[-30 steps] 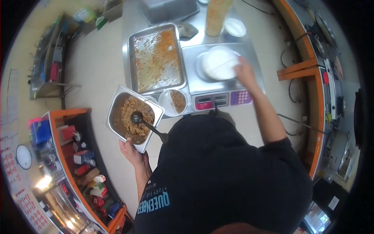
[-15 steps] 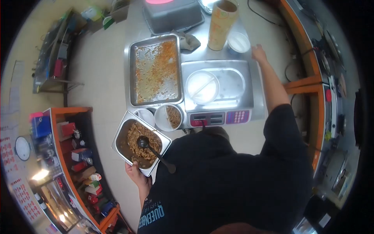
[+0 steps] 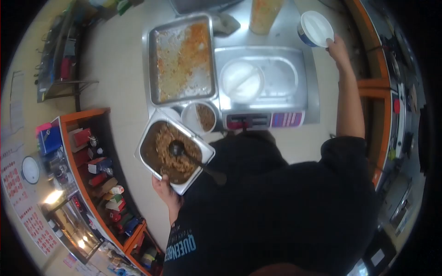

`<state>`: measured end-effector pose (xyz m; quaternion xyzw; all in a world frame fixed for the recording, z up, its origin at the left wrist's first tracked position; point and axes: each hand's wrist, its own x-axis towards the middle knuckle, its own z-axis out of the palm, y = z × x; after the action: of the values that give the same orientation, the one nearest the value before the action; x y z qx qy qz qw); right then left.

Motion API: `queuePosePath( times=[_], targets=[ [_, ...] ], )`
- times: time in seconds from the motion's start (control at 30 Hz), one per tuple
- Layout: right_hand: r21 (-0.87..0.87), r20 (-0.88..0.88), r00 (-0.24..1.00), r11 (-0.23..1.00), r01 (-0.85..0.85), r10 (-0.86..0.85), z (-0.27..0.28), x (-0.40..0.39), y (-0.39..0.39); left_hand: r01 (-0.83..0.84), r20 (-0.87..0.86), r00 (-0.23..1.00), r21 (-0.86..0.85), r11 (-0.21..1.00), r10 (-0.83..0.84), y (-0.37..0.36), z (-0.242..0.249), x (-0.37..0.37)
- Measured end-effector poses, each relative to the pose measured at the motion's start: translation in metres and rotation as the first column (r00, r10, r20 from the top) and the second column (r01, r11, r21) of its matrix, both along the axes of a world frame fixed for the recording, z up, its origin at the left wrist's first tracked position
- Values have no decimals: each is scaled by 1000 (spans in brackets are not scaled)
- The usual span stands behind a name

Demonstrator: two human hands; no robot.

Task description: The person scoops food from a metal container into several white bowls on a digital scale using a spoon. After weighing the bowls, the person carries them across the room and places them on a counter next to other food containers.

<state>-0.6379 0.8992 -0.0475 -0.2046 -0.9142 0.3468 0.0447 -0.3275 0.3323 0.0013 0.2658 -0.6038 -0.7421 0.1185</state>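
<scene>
My left hand point(image 3: 167, 192) grips the lower rim of a deep steel pan point(image 3: 149, 161) of brown shredded food, held tilted against my body; a black ladle point(image 3: 177, 148) rests in it. At the upper right my right hand point(image 3: 338, 49) pinches the edge of a white divided bowl point(image 3: 316, 28) with a dark blue outside, off the table. Another divided white bowl point(image 3: 242, 80) sits on the steel scale point(image 3: 287, 99). Just beyond the pan stands a divided bowl point(image 3: 199, 117) with brown food in one half, beside a partly hidden white bowl point(image 3: 169, 114).
A large steel tray point(image 3: 183, 64) with orange residue lies on the table point(image 3: 313, 83), left of the scale. Behind are a grey cloth point(image 3: 225, 24), a tall patterned cylinder point(image 3: 265, 16) and a grey bin point(image 3: 202, 5). An orange-edged shelf point(image 3: 87, 112) stands at the left.
My right hand has taken hold of the white bowl and lifted it up and to the right. The view has shifted, so the table sits higher in the picture.
</scene>
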Motion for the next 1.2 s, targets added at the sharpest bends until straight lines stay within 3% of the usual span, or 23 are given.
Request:
queuePosePath(
  times=[0.1,0.13,0.2,0.27,0.37,0.4,0.5,0.57,0.67,0.8,0.93,1.2],
  targets=[
    [-141,16,997,987,-72,75,24,71,-49,51,-11,999,53,997,-51,-6,-7,-5],
    [-156,-9,988,976,-152,153,1,79,-49,66,-29,998,91,994,-63,-9,-10,-10],
    [-147,-19,989,978,-150,149,-18,110,-76,110,-65,993,116,987,-103,-14,-12,-18],
    [64,-107,974,979,-191,197,-41,127,-98,170,-83,984,143,975,-160,-20,-14,-22],
    [-274,59,996,958,84,-70,-44,146,-126,255,-85,966,179,950,-243,-27,-15,-25],
    [-349,58,996,934,81,-64,-30,157,-128,271,-86,962,186,944,-259,-28,-17,-26],
    [-285,-124,938,917,279,-324,-74,218,-111,323,-74,946,166,931,-315,-40,-23,-23],
    [-331,-73,929,888,321,-363,-125,258,-94,350,-85,936,175,920,-341,-43,-26,-24],
    [-502,180,901,751,430,-395,-143,294,-103,353,-80,935,172,920,-344,-39,-21,-21],
    [-761,145,939,572,307,-312,-160,303,-113,385,-117,922,175,906,-369,-33,-16,-16],
    [-912,107,963,360,194,-246,-178,302,-112,385,-132,921,159,909,-367,-22,-16,-4],
    [-916,-4,961,387,107,-275,-174,305,-119,359,-140,930,152,921,-340,13,-15,46]
  ],
)
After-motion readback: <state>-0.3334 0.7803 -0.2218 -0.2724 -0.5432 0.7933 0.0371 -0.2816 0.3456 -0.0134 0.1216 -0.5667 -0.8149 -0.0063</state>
